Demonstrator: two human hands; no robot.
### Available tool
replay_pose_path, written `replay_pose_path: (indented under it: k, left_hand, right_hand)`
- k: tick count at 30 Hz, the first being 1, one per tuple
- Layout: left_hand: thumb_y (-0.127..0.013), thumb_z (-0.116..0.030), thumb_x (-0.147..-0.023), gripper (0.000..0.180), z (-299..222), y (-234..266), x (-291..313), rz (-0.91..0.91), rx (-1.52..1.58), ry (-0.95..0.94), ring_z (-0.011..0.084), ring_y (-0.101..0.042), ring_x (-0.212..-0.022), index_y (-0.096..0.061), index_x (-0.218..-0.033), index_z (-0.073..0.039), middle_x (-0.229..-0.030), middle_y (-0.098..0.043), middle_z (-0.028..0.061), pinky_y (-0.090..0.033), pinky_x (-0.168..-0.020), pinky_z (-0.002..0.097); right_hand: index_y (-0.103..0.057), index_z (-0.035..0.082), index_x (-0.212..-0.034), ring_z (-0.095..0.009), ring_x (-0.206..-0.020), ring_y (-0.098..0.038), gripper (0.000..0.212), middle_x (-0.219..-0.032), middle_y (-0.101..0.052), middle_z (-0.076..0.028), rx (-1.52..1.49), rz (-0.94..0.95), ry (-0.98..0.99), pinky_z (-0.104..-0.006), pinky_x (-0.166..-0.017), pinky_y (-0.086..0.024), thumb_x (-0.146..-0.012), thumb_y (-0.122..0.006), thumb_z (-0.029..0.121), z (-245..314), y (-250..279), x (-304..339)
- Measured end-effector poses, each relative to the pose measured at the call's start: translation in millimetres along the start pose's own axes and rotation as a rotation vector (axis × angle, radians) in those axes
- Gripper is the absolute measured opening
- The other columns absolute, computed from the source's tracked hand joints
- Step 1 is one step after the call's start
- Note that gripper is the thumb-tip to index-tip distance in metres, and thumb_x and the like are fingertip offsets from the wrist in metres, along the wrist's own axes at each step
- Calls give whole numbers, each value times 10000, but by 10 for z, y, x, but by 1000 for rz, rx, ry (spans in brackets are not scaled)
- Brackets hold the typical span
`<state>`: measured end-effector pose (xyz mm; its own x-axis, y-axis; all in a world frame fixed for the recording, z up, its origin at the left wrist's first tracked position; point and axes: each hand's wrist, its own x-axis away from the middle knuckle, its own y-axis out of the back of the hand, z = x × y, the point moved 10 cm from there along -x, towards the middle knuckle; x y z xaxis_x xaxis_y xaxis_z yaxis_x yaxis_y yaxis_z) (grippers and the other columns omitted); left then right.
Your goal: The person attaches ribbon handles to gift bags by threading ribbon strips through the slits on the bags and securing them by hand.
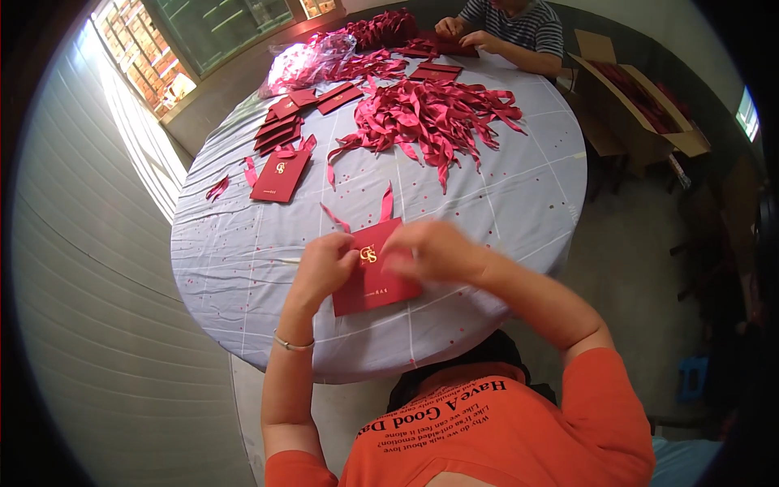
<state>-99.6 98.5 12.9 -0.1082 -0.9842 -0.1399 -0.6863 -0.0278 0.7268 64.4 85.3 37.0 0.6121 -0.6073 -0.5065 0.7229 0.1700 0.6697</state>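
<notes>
A flat dark red paper bag (pixel 375 284) with a gold emblem lies near the front edge of the round table (pixel 503 195). My left hand (pixel 324 264) grips its upper left edge. My right hand (pixel 430 250), blurred, rests on its upper right part, fingers closed over the bag's top. Two red ribbon ends (pixel 386 203) stick up from the bag's top, just beyond my hands.
A heap of red ribbons (pixel 430 118) fills the table's middle. A finished red bag (pixel 281 176) and a stack of flat bags (pixel 278 130) lie at left. A clear plastic bag (pixel 308 61) sits far left. Another person (pixel 511 32) works opposite. An open cardboard box (pixel 641 105) stands at right.
</notes>
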Motion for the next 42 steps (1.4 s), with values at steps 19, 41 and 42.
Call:
replay_pose_path:
  k: [19, 41, 42]
  left_hand:
    - [-793, -124, -726, 270, -128, -186, -112, -17, -108, -111, 248, -683, -797, -696, -942, 7, -888, -708, 131, -536, -734, 343]
    - [-687, -109, -851, 160, 127, -353, -82, 128, 285, 130, 81, -595, -659, -678, -895, 44, -719, -671, 52, -497, -599, 259]
    - [-687, -109, -851, 160, 114, -360, -75, 128, 286, 131, 81, -595, -659, -678, -895, 44, -719, -671, 52, -497, -599, 259]
  right_hand:
    - [-665, 32, -952, -193, -851, -656, 113, -912, -662, -94, -114, -126, -63, -303, -762, -537, -847, -670, -9, -292, 389, -10]
    - [-679, 61, -885, -248, -741, -620, 190, -820, -637, -76, 153, -197, 109, -345, -647, -507, -716, -742, 1, -64, 8, -61]
    - [-672, 69, -864, -252, -741, -619, 197, -813, -633, -72, 209, -191, 135, -354, -648, -507, -692, -749, 15, -26, -5, -61]
